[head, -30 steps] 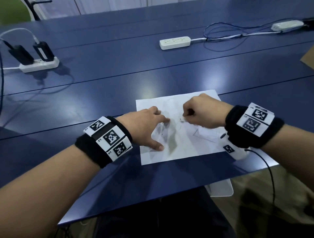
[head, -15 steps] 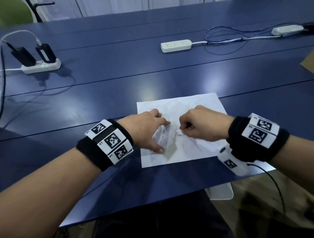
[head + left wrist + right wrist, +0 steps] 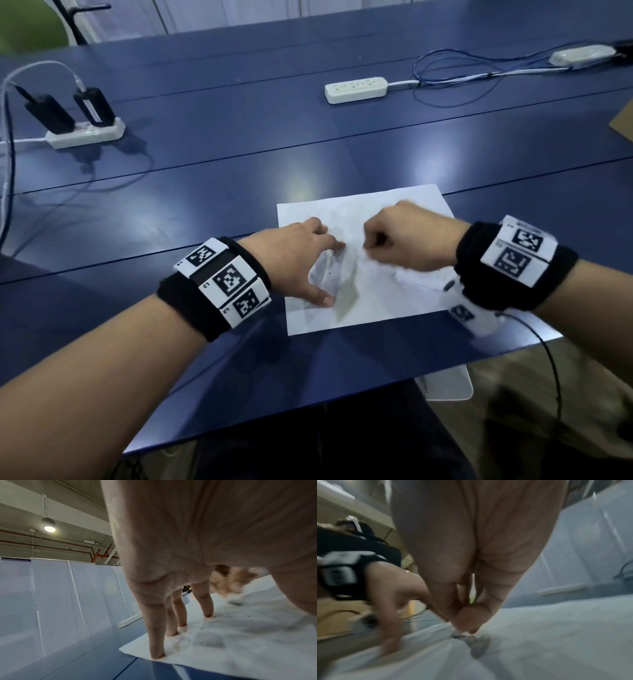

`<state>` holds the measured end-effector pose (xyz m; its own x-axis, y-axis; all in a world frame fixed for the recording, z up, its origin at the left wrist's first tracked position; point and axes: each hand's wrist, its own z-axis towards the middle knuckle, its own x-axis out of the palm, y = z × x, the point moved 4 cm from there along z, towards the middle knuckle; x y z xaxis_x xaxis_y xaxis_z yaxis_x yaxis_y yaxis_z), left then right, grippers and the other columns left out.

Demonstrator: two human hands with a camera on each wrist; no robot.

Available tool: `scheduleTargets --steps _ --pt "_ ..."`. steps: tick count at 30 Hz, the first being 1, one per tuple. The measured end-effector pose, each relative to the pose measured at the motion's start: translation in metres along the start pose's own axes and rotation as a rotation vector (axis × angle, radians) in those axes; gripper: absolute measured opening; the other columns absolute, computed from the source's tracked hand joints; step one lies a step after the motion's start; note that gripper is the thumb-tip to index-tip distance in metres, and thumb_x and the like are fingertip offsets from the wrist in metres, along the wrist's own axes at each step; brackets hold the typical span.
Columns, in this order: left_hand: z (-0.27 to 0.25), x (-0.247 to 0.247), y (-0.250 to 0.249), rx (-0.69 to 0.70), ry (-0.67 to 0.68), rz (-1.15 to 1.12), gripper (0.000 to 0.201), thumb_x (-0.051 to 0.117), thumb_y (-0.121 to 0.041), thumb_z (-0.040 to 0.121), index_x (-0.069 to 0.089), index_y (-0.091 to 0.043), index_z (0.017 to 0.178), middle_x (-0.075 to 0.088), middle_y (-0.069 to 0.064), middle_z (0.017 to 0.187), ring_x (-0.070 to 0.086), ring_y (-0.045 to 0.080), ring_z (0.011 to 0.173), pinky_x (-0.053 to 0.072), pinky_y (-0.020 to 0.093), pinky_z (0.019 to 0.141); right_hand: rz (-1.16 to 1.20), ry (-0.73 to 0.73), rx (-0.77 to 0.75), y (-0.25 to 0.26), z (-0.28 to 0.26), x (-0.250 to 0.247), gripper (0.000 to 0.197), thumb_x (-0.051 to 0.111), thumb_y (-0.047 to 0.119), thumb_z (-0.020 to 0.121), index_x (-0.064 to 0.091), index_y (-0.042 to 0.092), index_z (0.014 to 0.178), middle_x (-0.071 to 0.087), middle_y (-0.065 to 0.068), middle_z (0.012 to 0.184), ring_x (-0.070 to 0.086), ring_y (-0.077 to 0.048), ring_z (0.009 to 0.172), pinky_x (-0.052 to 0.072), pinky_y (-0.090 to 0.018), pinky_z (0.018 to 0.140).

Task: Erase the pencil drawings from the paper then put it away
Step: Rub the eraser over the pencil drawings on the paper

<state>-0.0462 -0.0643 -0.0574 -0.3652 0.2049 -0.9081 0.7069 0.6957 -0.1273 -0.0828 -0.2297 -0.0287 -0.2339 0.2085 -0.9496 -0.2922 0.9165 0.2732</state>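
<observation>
- Paper (image 3: 387, 298) is lying flat on the blue table (image 3: 239, 192), near the edge closest to me, roughly centre w/ both my hands on it.
- My left hand (image 3: 294, 260) is sitting on the paper's 9 o'clock side; fingers (image 3: 157, 635) are spread apart & straight, tips pressing down on the sheet, thumb planted toward 7 o'clock.
- My right hand (image 3: 407, 240) is hovering at the paper's centre, coming in from 3 o'clock; fingers are curled together in a tight pinch, tips (image 3: 467, 627) aimed down at the sheet.
- Something small is showing just under those tips, touching the paper – too blurred to say for sure it's an eraser.
- Faint grey pencil smudges (image 3: 346, 294) & dark crumbs are showing between my two hands; sheet is looking creased there.
- Right hand is coming out smeared in all views.
- White power strip (image 3: 356, 89) is lying well off at 12 o'clock, cable trailing to 2 o'clock.
- Second strip (image 3: 85, 135) w/ two black plugs is sitting at 10 o'clock.
- Black wristbands (image 3: 191, 301) w/ square markers are wrapping both my wrists.
</observation>
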Motion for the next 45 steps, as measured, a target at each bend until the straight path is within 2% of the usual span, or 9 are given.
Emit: scheduleTargets --steps 3,8,12,17,22,27,32,37,45 --pt "0.0 -0.002 -0.002 -0.004 0.0 0.014 0.095 0.071 -0.071 0.066 0.031 -0.038 0.146 0.03 -0.004 0.145 0.041 0.017 0.131 0.047 0.044 0.099 0.032 0.108 -0.118 0.026 -0.008 0.015 0.013 0.059 0.02 0.084 0.058 0.026 0.072 0.056 0.012 0.066 0.049 -0.01 0.068 0.034 -0.02 0.064" --pt "-0.002 -0.002 -0.002 -0.002 0.003 0.004 0.094 0.071 -0.07 0.068 0.03 -0.04 0.147 0.028 -0.004 0.148 0.039 0.017 0.134 0.048 0.046 0.099 -0.036 -0.057 0.06 -0.009 0.014 -0.007 0.018 0.054 0.015 0.083 0.052 0.024 0.067 0.052 0.012 0.065 0.054 -0.021 0.081 0.035 -0.025 0.065" --pt "-0.002 -0.002 -0.003 -0.002 -0.006 0.021 0.093 0.071 -0.07 0.066 0.033 -0.039 0.144 0.031 -0.005 0.143 0.042 0.017 0.13 0.049 0.045 0.097 0.025 0.135 -0.131 0.03 -0.006 0.015 0.019 0.059 0.022 0.085 0.052 0.026 0.068 0.05 0.012 0.059 0.046 -0.007 0.059 0.033 -0.022 0.063" --pt "-0.002 -0.001 -0.002 -0.004 0.007 0.002 0.094 0.07 -0.071 0.067 0.03 -0.04 0.146 0.029 -0.005 0.147 0.04 0.018 0.132 0.048 0.046 0.098 -0.045 -0.046 0.079 -0.011 0.011 -0.007 0.016 0.053 0.015 0.084 0.054 0.023 0.07 0.05 0.013 0.065 0.053 -0.02 0.081 0.034 -0.024 0.067" --pt "-0.001 -0.002 -0.002 -0.002 0.008 0.029 0.097 0.07 -0.072 0.066 0.029 -0.039 0.147 0.03 -0.004 0.146 0.039 0.018 0.132 0.047 0.046 0.099 -0.003 0.113 -0.11 0.02 -0.011 0.014 0.012 0.057 0.018 0.083 0.057 0.021 0.071 0.055 0.01 0.062 0.047 -0.011 0.064 0.033 -0.021 0.062" --pt "-0.002 -0.001 -0.001 -0.008 0.004 0.006 0.092 0.07 -0.072 0.066 0.031 -0.042 0.145 0.029 -0.006 0.146 0.041 0.018 0.131 0.049 0.047 0.096 -0.062 -0.031 0.075 -0.017 0.005 -0.007 0.015 0.053 0.016 0.084 0.056 0.022 0.07 0.054 0.012 0.066 0.053 -0.017 0.078 0.036 -0.025 0.065" --pt "-0.003 -0.004 -0.002 -0.013 0.008 0.019 0.096 0.071 -0.071 0.065 0.03 -0.04 0.146 0.03 -0.006 0.144 0.04 0.017 0.131 0.049 0.046 0.096 -0.007 0.126 -0.093 0.017 -0.013 0.011 0.015 0.056 0.017 0.083 0.054 0.023 0.07 0.051 0.012 0.06 0.044 -0.007 0.061 0.032 -0.02 0.059" --pt "-0.005 -0.004 -0.004 -0.017 0.01 0.003 0.092 0.071 -0.07 0.067 0.03 -0.042 0.145 0.029 -0.008 0.146 0.041 0.016 0.131 0.05 0.047 0.094 -0.045 -0.03 0.111 -0.022 0.008 -0.01 0.015 0.052 0.015 0.084 0.054 0.022 0.071 0.051 0.013 0.067 0.053 -0.018 0.081 0.035 -0.024 0.066" --pt "-0.003 -0.003 -0.003 -0.009 0.016 0.0 0.096 0.072 -0.07 0.065 0.03 -0.041 0.146 0.03 -0.007 0.143 0.041 0.017 0.131 0.048 0.046 0.097 -0.026 0.041 0.009 0.001 0.0 0.002 0.013 0.054 0.016 0.084 0.06 0.022 0.075 0.061 0.009 0.071 0.047 -0.012 0.072 0.032 -0.022 0.064"
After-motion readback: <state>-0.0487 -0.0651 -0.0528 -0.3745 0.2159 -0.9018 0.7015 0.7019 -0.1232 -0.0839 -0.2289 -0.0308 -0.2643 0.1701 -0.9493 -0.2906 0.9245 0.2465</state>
